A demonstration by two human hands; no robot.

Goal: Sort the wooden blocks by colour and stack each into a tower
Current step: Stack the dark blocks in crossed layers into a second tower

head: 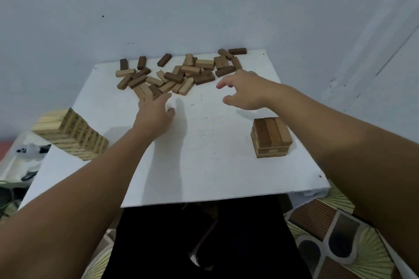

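Hands, left (156, 112) and right (243, 90), reach empty and open-fingered toward unsorted blocks (181, 72), towers (271, 137) parked at bench (204, 154) edges for room.

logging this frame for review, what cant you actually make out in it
- Head view: the exact count of loose blocks; they overlap in the pile.
- Left hand: whether its fingertips touch a block; the hand hides the contact.
- Pale tower: its base, at the edge of the table, distorted by the wide lens.
- Brown tower: its far side, partly covered by the right forearm; the right hand holds nothing visible.
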